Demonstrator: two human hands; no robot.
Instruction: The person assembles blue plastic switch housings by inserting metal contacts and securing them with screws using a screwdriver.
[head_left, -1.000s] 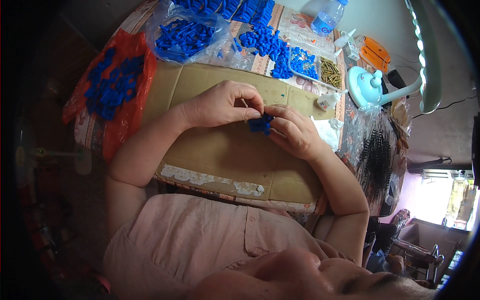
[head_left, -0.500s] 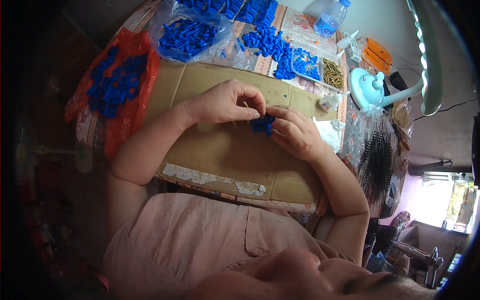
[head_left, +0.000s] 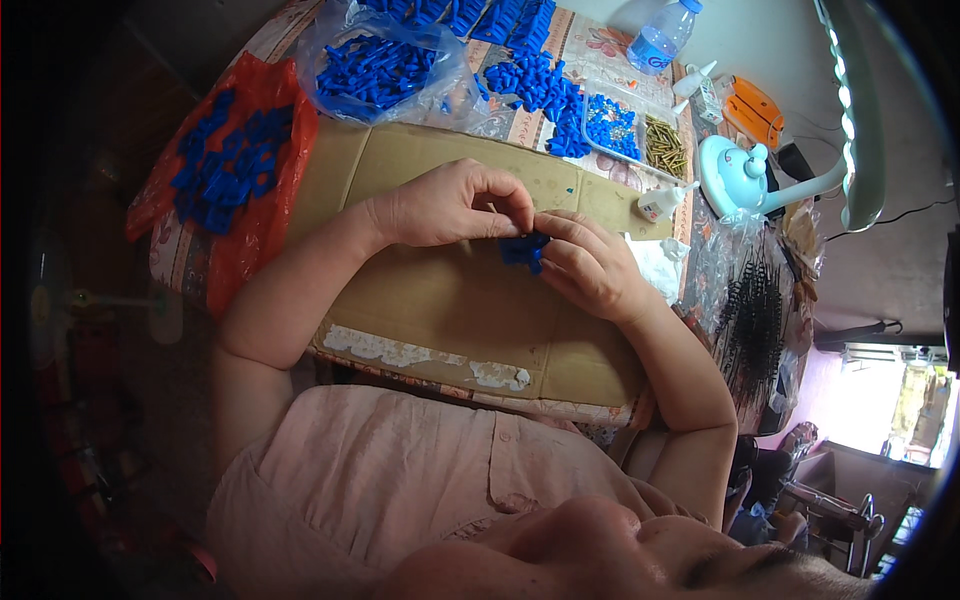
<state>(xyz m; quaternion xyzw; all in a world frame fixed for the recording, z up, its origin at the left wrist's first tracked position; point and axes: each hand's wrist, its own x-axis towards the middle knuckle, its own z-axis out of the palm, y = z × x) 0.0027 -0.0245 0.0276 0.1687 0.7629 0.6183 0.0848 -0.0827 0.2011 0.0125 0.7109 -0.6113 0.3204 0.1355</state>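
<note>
Above the cardboard sheet (head_left: 430,300) both hands meet over a small blue plastic piece (head_left: 520,252). My right hand (head_left: 590,262) grips this piece from the right, between thumb and bent fingers. My left hand (head_left: 455,203) is closed in a pinch at the piece's upper edge. Whatever sits between its thumb and forefinger is hidden by the fingertips. Beyond the hands stands a clear box with small blue parts (head_left: 612,128) in one compartment and brass-coloured pins (head_left: 665,147) in the other.
A red bag of blue pieces (head_left: 235,165) lies left. Behind are a clear bag of blue parts (head_left: 375,75) and loose blue parts (head_left: 530,78). At right stand a glue bottle (head_left: 660,205), a lamp (head_left: 735,175) and a water bottle (head_left: 663,40); black thin strips (head_left: 755,320) lie nearer.
The hands have barely moved. A thin, tan-coloured bit that showed by my left fingertips is now out of sight, and the blue piece has tilted slightly.
</note>
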